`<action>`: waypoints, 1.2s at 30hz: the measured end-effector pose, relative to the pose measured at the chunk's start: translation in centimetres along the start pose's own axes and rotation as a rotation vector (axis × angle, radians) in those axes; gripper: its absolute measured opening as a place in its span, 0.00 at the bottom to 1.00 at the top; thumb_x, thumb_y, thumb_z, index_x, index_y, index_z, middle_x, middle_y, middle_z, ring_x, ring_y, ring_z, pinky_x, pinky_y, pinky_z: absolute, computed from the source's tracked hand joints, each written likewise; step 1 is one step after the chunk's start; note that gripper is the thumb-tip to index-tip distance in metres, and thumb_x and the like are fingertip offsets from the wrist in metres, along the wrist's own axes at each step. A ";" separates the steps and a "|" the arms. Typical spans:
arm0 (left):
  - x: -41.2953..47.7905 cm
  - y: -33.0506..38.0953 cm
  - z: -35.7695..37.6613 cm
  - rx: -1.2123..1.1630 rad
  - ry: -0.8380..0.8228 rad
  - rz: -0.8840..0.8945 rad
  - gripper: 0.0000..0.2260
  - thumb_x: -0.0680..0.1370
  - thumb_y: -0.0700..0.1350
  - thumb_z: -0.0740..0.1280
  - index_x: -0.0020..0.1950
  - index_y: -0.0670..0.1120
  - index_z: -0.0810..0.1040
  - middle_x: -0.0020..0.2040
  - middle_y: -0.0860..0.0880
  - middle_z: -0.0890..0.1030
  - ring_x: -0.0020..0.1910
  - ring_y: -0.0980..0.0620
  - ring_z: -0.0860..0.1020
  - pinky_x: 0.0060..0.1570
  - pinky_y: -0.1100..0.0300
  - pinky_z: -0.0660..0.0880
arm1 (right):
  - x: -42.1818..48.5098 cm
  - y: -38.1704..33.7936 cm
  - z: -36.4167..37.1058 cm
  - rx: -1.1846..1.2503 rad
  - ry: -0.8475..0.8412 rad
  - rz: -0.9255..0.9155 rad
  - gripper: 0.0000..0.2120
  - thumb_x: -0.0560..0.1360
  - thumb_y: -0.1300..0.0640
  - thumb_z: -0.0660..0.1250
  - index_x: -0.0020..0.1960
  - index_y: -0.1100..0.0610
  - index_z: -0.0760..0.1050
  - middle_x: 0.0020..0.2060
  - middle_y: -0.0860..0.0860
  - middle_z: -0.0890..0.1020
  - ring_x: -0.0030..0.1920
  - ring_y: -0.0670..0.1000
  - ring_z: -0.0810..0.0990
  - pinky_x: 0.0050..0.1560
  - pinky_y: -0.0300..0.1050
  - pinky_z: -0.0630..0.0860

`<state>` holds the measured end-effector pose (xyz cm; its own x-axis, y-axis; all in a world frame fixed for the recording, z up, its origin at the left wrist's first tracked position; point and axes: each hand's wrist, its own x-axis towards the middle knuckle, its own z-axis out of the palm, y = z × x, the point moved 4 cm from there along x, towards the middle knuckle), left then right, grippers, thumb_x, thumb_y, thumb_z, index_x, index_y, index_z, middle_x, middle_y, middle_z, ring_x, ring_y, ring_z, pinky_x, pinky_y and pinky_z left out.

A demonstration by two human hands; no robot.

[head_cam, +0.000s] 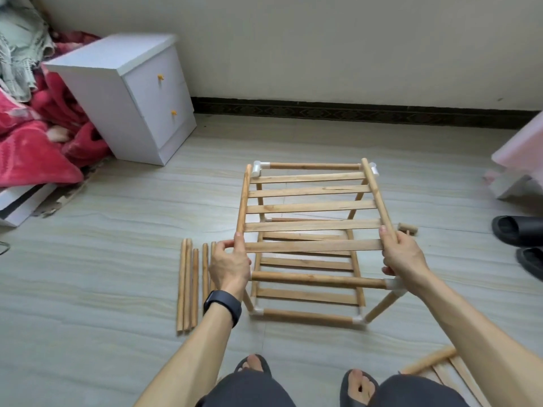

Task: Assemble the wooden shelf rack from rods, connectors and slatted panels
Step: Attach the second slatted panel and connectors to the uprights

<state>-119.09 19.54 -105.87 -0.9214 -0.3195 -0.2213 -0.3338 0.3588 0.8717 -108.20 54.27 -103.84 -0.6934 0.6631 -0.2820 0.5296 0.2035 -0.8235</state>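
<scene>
While left hand (230,267) and right hand (404,257) grip one panel (308,208), five rods (188,284) lie aside.

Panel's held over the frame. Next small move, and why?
Probably lower the near end of the slatted panel onto the frame: the left hand and right hand grip its side rods, its far end is by the far connector, its near end raised.

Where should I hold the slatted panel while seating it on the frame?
Take the slatted panel by its two round side rails, near their close ends, coming in from the outer sides, as the left hand and right hand grip now. The rails are round and suit a curled grip; the slats are thin and flat, probably weaker handles.
</scene>
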 end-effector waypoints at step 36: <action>-13.6 4.8 9.4 0.931 -0.391 1.309 0.19 0.76 0.58 0.53 0.46 0.47 0.77 0.27 0.51 0.78 0.21 0.46 0.74 0.28 0.60 0.61 | -4.3 1.4 5.2 0.531 -0.343 0.043 0.14 0.65 0.51 0.78 0.43 0.55 0.77 0.32 0.52 0.82 0.30 0.48 0.75 0.39 0.48 0.80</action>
<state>-109.99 33.81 -102.79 -0.5984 0.7782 0.1905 0.7960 0.6046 0.0306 -107.03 47.93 -106.33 -0.8407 0.3763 -0.3894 0.3068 -0.2615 -0.9151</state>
